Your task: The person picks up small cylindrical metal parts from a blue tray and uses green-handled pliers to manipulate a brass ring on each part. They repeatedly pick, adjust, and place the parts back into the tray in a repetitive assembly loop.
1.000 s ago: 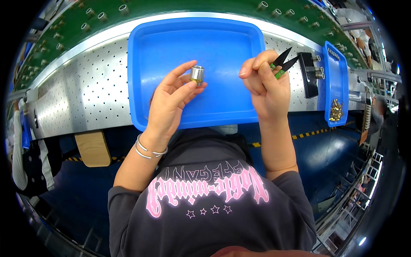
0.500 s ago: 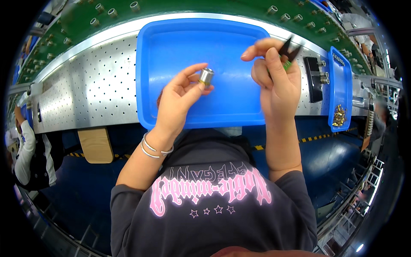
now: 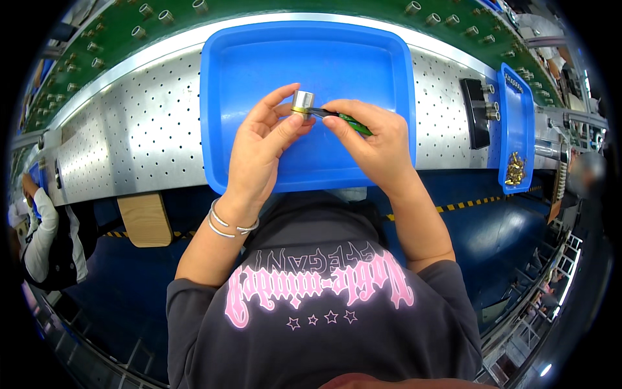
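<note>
In my left hand (image 3: 259, 139), thumb and fingers pinch a short silvery metal cylinder (image 3: 302, 99) with a yellowish band at its lower part. My right hand (image 3: 372, 136) is closed around a small green-handled tool (image 3: 356, 124) with slim dark jaws. The jaws touch, or nearly touch, the cylinder's lower side by the yellowish band; my fingers hide the exact contact. Both hands are over a large blue tray (image 3: 210, 117), whose visible floor holds nothing.
The tray stands on a perforated metal bench (image 3: 142, 123). To its right are a black block (image 3: 475, 113) with small metal cylinders beside it and a narrow blue tray (image 3: 526, 139) with brass-coloured pieces (image 3: 516, 170). Beyond runs a green surface (image 3: 259, 10) bearing several metal cylinders.
My right hand has come down and left, bringing the tool's jaws to the cylinder. My left hand has shifted slightly left, and the cylinder has moved up and left.
</note>
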### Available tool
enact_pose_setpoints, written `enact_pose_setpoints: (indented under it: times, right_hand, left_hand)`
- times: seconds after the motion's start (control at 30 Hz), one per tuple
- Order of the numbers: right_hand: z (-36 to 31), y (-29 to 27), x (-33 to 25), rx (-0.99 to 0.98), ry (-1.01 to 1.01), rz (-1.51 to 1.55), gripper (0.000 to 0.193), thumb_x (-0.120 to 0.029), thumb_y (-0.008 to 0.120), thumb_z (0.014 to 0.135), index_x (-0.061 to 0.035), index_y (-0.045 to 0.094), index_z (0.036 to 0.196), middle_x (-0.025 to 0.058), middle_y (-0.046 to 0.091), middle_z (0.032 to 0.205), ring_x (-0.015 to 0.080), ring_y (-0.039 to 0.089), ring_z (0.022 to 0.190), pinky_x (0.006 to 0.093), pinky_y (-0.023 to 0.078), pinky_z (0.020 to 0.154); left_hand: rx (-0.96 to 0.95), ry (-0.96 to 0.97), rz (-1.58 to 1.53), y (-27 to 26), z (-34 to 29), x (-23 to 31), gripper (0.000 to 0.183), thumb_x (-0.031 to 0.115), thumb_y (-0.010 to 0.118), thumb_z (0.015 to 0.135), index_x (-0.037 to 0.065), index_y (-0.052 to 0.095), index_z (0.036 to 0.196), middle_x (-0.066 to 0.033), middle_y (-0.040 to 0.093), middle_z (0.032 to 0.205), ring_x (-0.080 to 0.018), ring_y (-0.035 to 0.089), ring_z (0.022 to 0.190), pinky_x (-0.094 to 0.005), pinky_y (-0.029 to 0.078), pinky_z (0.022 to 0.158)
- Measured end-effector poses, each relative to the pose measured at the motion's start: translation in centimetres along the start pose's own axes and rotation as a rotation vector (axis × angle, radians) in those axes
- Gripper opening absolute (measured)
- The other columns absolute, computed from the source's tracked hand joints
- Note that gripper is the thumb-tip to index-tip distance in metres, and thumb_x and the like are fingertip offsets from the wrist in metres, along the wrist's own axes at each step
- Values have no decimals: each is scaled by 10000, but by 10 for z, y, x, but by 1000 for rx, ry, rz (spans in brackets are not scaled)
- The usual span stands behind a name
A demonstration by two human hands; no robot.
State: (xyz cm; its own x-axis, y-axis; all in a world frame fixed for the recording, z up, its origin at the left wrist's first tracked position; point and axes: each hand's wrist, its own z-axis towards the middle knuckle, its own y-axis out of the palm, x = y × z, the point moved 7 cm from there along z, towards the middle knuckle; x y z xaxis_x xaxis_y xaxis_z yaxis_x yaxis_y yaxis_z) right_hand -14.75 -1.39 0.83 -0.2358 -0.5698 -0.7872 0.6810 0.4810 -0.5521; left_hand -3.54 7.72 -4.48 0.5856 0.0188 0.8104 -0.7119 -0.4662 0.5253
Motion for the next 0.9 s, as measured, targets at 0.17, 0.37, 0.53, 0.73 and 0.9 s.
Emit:
enact_pose_setpoints:
  times: [0.17,0.37,0.53,0.73,0.9]
  right_hand:
    - [-1,-2,3,-10,38,44,141,-150,689,756,-42,679,846,110,673,787,236,653,663,281,497,563]
    - [-4,-4,5,-3,25,46,151,-151,693,754,-41,680,856,111,676,806,233,659,684,271,504,579]
    - [-5,-4,5,3,23,39,155,-154,697,754,-40,681,858,111,678,816,231,661,692,273,508,587]
    - [-6,-4,4,5,-4,37,147,-149,694,759,-38,684,856,112,678,819,230,663,697,271,510,590]
    - [-6,-4,5,1,9,40,140,-142,691,762,-37,685,854,112,679,819,227,663,697,271,511,591]
  left_hand:
    - [-28,20,25,3,0,0,450,96,612,850,23,456,1266,-104,569,1083,-154,571,963,-273,474,856]
    - [-26,19,35,3,0,-2,449,89,615,846,24,459,1262,-102,570,1082,-156,572,962,-274,472,861]
    - [4,22,9,5,0,-1,404,74,625,839,13,498,1218,-105,582,1041,-171,569,941,-290,465,837]
    - [9,23,15,4,0,-3,409,64,629,831,9,501,1215,-104,583,1043,-165,570,936,-291,468,837]
    - [5,18,17,4,-1,-3,408,60,627,832,10,501,1217,-106,582,1050,-163,570,935,-290,468,839]
